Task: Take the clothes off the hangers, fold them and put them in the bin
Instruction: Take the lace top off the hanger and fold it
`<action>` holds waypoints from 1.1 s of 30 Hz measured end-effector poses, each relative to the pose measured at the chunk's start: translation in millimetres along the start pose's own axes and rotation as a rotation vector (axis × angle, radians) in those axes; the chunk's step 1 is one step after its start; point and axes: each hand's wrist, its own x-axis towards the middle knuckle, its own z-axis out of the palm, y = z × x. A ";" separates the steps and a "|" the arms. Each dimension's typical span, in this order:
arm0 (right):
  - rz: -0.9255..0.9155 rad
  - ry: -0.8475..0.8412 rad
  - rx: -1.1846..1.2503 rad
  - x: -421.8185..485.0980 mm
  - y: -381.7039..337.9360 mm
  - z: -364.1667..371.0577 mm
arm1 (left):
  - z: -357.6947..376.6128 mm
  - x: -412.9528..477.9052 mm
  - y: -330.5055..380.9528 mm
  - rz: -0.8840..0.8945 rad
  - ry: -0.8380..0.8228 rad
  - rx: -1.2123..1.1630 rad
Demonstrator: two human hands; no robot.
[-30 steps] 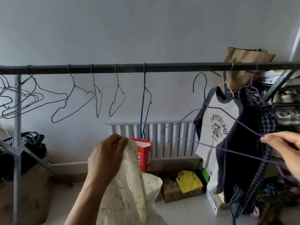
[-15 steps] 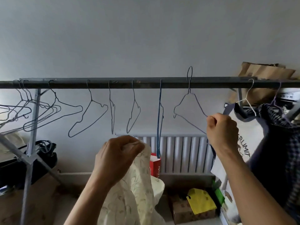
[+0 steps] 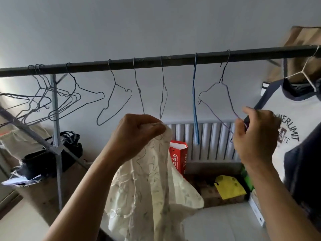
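Observation:
My left hand grips the top of a cream patterned garment, which hangs down below it in front of me. My right hand pinches the lower corner of an empty purple wire hanger, whose hook sits on the dark clothes rail. To the right, a white and navy printed T-shirt hangs on a white hanger. Several empty wire hangers and a blue hanger hang along the rail to the left.
The rail's grey metal upright and diagonal brace stand at the left, with a black bag behind. A white radiator, a red box, a yellow item and cardboard boxes sit below the rail. Brown paper bag at top right.
My right hand carried the purple hanger from the right up to the rail and hooked it on. My left hand keeps holding the cream garment. The view tilted upward.

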 end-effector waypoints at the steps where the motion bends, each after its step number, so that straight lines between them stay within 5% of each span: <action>1: -0.093 0.045 0.124 -12.6 -13.1 -0.5 | -4.4 1.6 -2.6 0.015 -0.010 -0.002; 3: -0.271 -0.038 0.416 -41.6 -39.2 -4.0 | -9.9 2.8 -1.0 0.034 -0.033 -0.034; 6: -0.311 -0.436 0.640 -83.4 -68.2 8.8 | -20.7 2.8 -2.2 0.060 -0.064 -0.094; 12: -0.197 -0.899 0.176 -113.0 -56.6 53.7 | -53.1 -4.9 -18.1 0.102 -0.100 -0.202; 17: -0.063 -0.827 0.198 -91.4 -35.2 43.3 | -97.4 -15.8 -56.1 0.019 -0.120 -0.083; 25: 0.062 -0.853 0.714 -58.2 -74.4 18.7 | -139.0 -29.6 -93.2 -0.035 -0.152 0.041; 28: 0.054 -0.985 0.824 -51.1 -88.0 9.2 | -149.7 -32.0 -97.4 -0.051 -0.132 0.006; 33: -0.011 -1.434 0.715 -30.0 -92.4 -4.4 | -155.7 -33.9 -105.2 -0.073 -0.071 0.052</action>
